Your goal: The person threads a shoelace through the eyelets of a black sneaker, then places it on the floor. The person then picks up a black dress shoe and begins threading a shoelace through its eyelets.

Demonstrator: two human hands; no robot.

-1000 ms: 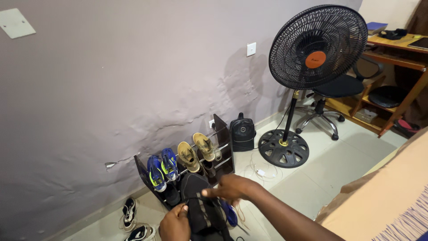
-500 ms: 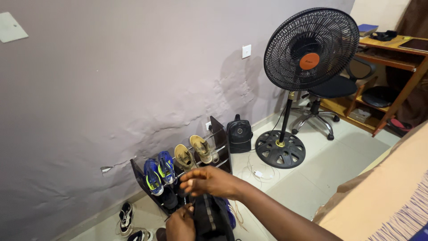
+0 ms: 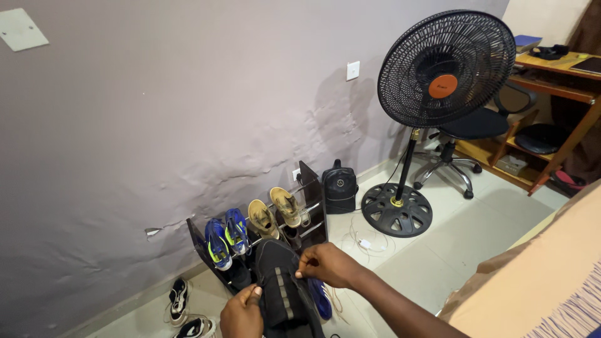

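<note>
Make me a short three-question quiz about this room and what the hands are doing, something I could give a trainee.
1. True or false: both hands grip the black bag.
2. Which pair sits furthest left on the top rail of the shoe rack? A) tan shoes B) blue and yellow-green shoes C) white sandals
3. Fill in: the standing fan has an ______ centre disc.

Key
1. True. The left hand holds the bag's near edge and the right hand pinches its top right side.
2. B. The blue and yellow-green shoes are left of the tan shoes.
3. Orange.
</note>
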